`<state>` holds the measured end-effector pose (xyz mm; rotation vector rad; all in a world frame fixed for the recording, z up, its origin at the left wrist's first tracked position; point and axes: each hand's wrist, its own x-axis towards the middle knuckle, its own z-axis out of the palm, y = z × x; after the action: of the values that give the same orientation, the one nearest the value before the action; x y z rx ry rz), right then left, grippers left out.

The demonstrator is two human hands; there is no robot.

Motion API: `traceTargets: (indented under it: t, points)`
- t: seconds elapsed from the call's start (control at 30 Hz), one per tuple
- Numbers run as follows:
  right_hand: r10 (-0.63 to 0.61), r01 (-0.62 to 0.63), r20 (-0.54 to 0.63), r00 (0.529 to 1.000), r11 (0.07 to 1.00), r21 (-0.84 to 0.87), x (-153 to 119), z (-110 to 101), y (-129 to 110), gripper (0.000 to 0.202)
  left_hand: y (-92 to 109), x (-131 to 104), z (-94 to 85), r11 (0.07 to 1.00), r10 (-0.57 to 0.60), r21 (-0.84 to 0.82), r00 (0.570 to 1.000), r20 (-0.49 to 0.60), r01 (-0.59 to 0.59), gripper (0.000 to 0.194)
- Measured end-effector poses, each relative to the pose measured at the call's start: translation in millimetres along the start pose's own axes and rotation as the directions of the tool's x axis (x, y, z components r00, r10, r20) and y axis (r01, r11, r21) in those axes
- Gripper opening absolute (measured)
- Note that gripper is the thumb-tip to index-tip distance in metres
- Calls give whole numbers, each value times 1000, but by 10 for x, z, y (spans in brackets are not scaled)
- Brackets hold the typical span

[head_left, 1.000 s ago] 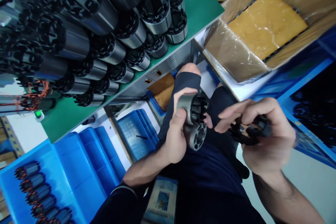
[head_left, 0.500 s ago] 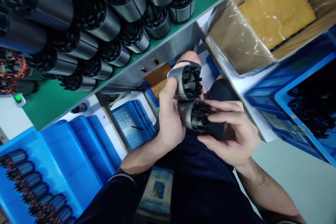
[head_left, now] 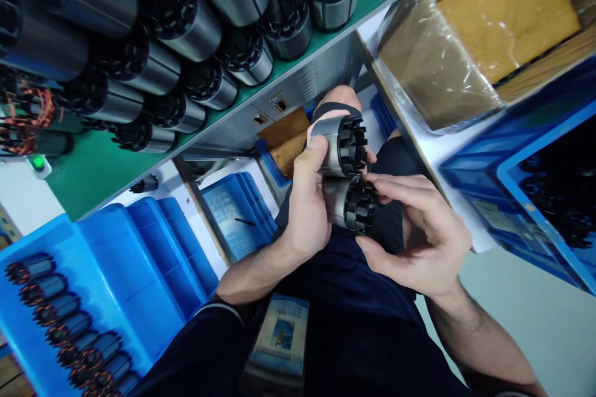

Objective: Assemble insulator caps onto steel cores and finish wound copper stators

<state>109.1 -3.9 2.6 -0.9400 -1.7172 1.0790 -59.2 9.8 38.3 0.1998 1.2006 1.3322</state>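
Note:
My left hand [head_left: 305, 214] is wrapped around two motor stators, one above the other, with their black slotted ends facing right. The upper stator [head_left: 331, 149] has a bare steel shell with my thumb pressed on it. Just below it, touching or nearly so, is the lower stator [head_left: 339, 198]. My right hand [head_left: 426, 229] is beside the lower stator's black end, its fingers curved and its thumb apart. The fingertips reach the top of that end; whether they touch it is hard to tell.
Several stators [head_left: 200, 28] stand on a green-topped bench [head_left: 97, 180] at upper left. Copper-wound stators [head_left: 69, 329] lie in a blue tray [head_left: 112, 273] at lower left. A plastic-lined carton [head_left: 428, 68] and a blue crate [head_left: 516, 180] with black parts are at right.
The view has shifted slightly, so my hands and both stators appear a little farther right. My left hand keeps the same hold. The right fingers have shifted slightly at the lower stator's end.

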Motion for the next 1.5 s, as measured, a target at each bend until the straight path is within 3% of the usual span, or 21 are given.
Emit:
traceTargets:
  t: [0.27, 0.53, 0.73, 0.9, 1.03, 1.23, 1.5]
  points:
    - [-69, 70, 20, 997, 997, -33, 9, -89, 17, 77, -12, 37, -23, 1000, -1, -14, 996, 88, 2, 38]
    - [-111, 113, 49, 993, 993, -42, 23, -77, -29, 74, -11, 32, -9, 998, -63, -20, 994, 87, 65, 46]
    - [-112, 109, 68, 991, 993, 54, 5, -59, 17, 64, -3, 22, 0, 993, -80, -75, 991, 112, 89, 56]
    - [-103, 103, 29, 994, 995, -11, 33, -85, 60, 77, -11, 35, 10, 997, -76, -27, 995, 68, 78, 54]
    - [-94, 94, 38, 995, 995, 15, 37, -110, 53, 77, -22, 40, 20, 997, -74, 7, 989, 130, 74, 51]
    - [-101, 102, 86, 991, 995, -5, 35, -177, 5, 85, -25, 26, 35, 990, -141, 26, 982, 124, 139, 45]
    - [-79, 87, 90, 993, 993, -86, -5, -188, -45, 77, -68, 32, 29, 991, -133, 25, 980, 146, 130, 45]
